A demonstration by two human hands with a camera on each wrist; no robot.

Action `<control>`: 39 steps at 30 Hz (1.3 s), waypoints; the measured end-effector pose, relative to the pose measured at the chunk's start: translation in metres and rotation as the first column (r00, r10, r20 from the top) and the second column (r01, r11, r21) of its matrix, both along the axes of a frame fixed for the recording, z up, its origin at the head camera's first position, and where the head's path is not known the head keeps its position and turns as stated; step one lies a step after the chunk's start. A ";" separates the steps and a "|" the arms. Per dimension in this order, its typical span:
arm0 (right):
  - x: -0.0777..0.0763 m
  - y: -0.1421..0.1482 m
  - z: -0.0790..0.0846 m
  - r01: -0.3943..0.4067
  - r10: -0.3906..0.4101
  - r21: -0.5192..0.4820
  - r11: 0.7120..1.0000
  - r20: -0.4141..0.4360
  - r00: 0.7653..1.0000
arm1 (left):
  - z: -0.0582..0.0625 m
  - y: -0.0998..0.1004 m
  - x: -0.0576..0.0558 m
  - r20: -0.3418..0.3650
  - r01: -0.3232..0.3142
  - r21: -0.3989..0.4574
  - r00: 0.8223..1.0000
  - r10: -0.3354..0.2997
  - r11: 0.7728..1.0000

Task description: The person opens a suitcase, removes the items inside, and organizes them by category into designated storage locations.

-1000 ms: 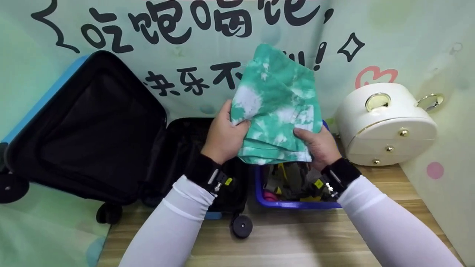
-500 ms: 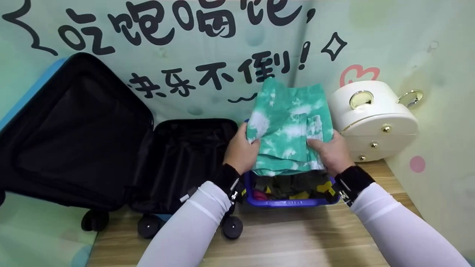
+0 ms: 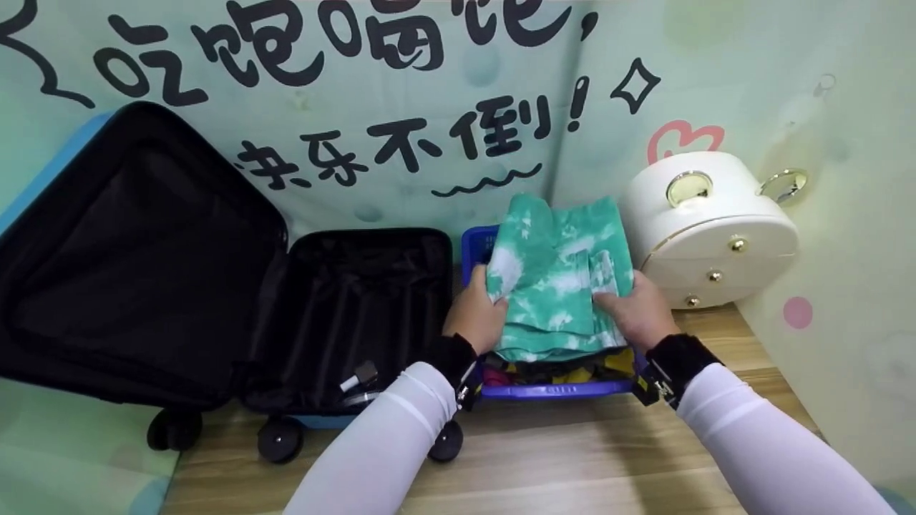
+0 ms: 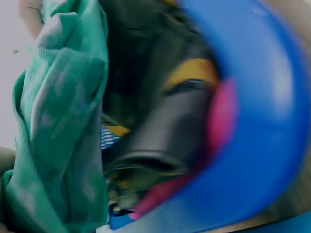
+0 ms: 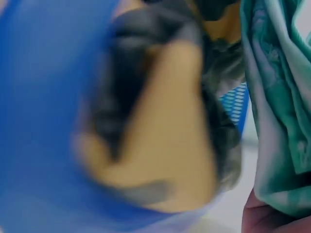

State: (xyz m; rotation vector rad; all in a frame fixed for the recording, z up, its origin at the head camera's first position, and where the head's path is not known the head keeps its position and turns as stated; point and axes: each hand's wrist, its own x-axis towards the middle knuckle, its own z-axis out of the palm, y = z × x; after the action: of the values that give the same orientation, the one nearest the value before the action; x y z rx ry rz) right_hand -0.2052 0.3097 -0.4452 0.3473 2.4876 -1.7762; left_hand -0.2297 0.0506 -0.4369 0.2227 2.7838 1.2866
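Observation:
A folded green-and-white tie-dye garment (image 3: 554, 279) is held between both hands, over the blue basket (image 3: 558, 390). My left hand (image 3: 478, 313) grips its left edge, thumb on top. On the opposite edge my right hand (image 3: 639, 309) pinches it, with the thumb pressed near a pocket-like flap. In the left wrist view the thick layered fold of the garment (image 4: 63, 121) hangs beside dark clothing (image 4: 160, 116) in the basket. From the right wrist, the garment (image 5: 279, 107) shows at the right, next to blurred dark and yellow cloth (image 5: 170, 126).
An open black-lined suitcase (image 3: 358, 307) stands left of the basket, its lid (image 3: 143, 265) leaning back. Small items, one with a white end (image 3: 351, 383), lie in its lower half. A white drawer box (image 3: 715, 236) stands at the right by the wall.
Both hands have lowered the garment toward the basket, and it has tilted flatter. The head view has shifted slightly right, uncovering more of the suitcase. The grip of both hands stays the same.

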 end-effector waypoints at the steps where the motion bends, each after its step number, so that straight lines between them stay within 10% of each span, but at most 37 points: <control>1: 0.001 0.001 -0.003 -0.012 0.011 0.031 0.999 0.012 1.000 | -0.003 0.001 0.000 0.018 0.000 -0.019 1.000 0.001 1.000; 8: 0.001 0.002 -0.008 -0.099 0.088 0.235 0.967 0.056 0.995 | -0.012 0.003 0.003 0.048 0.031 -0.147 0.999 -0.024 0.989; 19: 0.005 0.001 -0.009 -0.188 0.223 0.551 0.813 0.003 0.975 | -0.016 0.006 0.006 0.021 0.059 -0.361 0.998 -0.055 0.931; 28: 0.006 0.004 -0.019 -0.243 0.332 0.760 0.602 0.038 0.942 | -0.017 0.009 0.009 -0.002 0.134 -0.534 0.987 -0.160 0.835; 39: 0.001 0.010 -0.032 -0.334 0.387 0.746 0.576 0.111 0.915 | -0.021 0.001 0.003 0.097 0.185 -0.564 0.983 -0.158 0.805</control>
State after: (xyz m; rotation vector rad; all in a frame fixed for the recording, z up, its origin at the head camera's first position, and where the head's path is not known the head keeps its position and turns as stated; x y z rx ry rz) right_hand -0.2040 0.3195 -0.4772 -0.2076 2.9407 -0.5251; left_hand -0.2263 0.0516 -0.4583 0.3848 2.8690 0.3668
